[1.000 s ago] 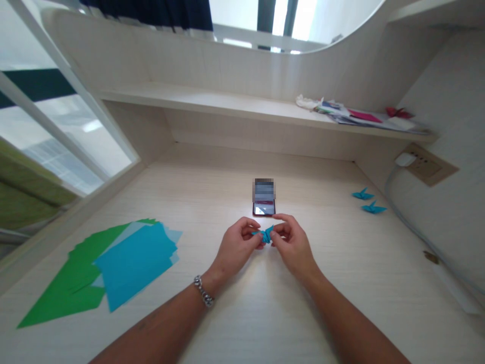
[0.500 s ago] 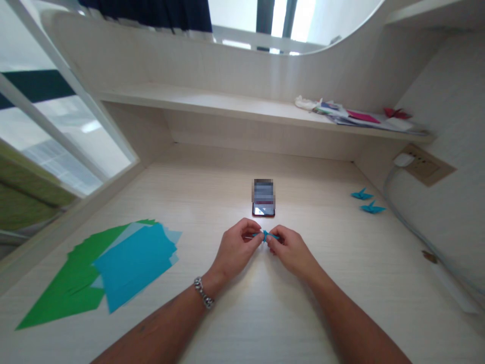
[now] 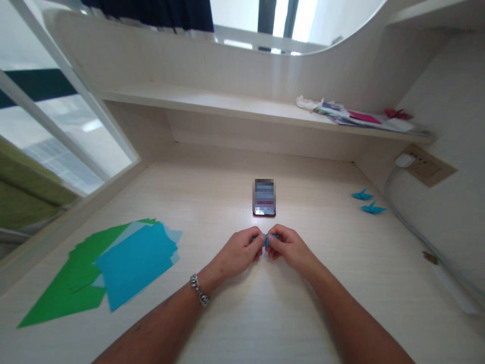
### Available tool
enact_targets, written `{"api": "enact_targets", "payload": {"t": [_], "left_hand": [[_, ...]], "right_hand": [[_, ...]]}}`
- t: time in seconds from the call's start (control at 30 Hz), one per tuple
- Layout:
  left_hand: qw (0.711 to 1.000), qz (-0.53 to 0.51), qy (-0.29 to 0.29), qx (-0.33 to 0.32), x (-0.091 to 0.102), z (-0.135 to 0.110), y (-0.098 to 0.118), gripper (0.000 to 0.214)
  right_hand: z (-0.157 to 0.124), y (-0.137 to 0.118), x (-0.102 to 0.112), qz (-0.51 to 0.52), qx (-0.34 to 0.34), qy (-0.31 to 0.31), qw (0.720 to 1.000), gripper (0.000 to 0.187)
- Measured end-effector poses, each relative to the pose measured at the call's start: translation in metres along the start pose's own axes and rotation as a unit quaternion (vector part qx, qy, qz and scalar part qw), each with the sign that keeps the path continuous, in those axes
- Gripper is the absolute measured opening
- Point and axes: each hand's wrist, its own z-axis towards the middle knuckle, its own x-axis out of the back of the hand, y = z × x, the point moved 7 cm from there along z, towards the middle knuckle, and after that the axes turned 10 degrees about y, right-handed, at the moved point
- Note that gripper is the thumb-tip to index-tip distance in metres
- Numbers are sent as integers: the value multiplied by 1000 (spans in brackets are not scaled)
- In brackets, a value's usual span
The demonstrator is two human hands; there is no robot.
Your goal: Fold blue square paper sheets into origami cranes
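Observation:
A small folded piece of blue paper (image 3: 267,239) sits between my two hands, low over the pale wooden desk (image 3: 235,313). My left hand (image 3: 238,253), with a metal bracelet on its wrist, pinches the paper's left side with closed fingers. My right hand (image 3: 290,250) pinches its right side, fingers also closed. Most of the paper is hidden by the fingertips. A phone (image 3: 264,198) with a lit screen lies flat just beyond my hands.
A fanned stack of blue sheets (image 3: 136,263) over green sheets (image 3: 64,293) lies at the left. Two finished blue paper cranes (image 3: 367,201) rest at the right, near a wall socket (image 3: 424,164) and its cable. Papers (image 3: 352,117) lie on the shelf behind.
Both hands have lowered toward the desk and closed tighter together over the blue paper, so less of it shows now.

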Motion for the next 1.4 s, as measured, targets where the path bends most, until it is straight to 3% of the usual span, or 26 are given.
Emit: {"api": "enact_targets", "payload": {"t": [0.2, 0.37, 0.53, 0.7, 0.9, 1.17, 1.27, 1.4], "left_hand": [[988, -148, -13, 33, -3, 2, 4, 29], [934, -345, -25, 90, -7, 1, 4, 22], [888, -442, -33, 117, -11, -2, 7, 21], [877, -464, -40, 115, -11, -3, 10, 21], [919, -379, -17, 103, -6, 0, 2, 22], [959, -262, -17, 107, -9, 0, -5, 28], [947, -296, -33, 117, -11, -1, -1, 27], [899, -410, -53, 143, -15, -5, 5, 24]], "right_hand": [[-2, 0, 1, 114, -72, 8, 991, 28], [-5, -6, 3, 252, -97, -6, 963, 23], [-7, -9, -1, 330, -117, -14, 937, 21], [-8, -12, -3, 340, -108, -17, 934, 21], [-6, -11, 4, 169, -75, 11, 983, 26], [-4, -6, 6, 117, -69, 18, 991, 24], [-5, -5, 2, 182, -92, -4, 979, 21], [-8, -7, -5, 298, -131, -27, 945, 18]]}}
